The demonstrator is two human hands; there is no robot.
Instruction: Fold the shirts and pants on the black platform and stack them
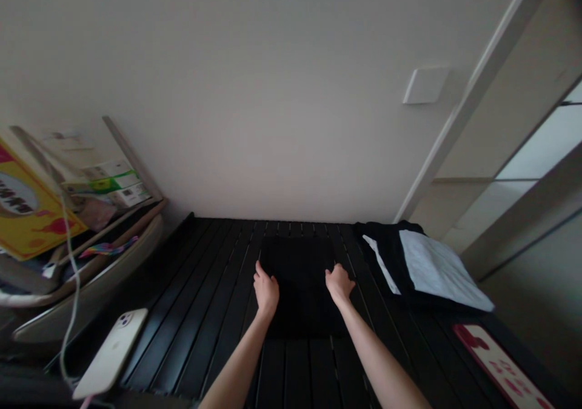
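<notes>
A black folded cloth (300, 288) lies flat on the black slatted table (195, 300), in the middle of the view. My left hand (266, 288) is at the left edge of the cloth, its fingers closed on that edge. At the opposite edge, my right hand (339, 282) has its fingers pinched on the cloth. The dark cloth is hard to tell from the dark slats around it.
Folded black and light grey clothes (439, 269) lie at the table's right. A red and white card (502, 366) is at the front right, a white phone (111, 353) with a cable at the front left. Boxes fill a carrier (122, 275) on the left. A wall stands behind.
</notes>
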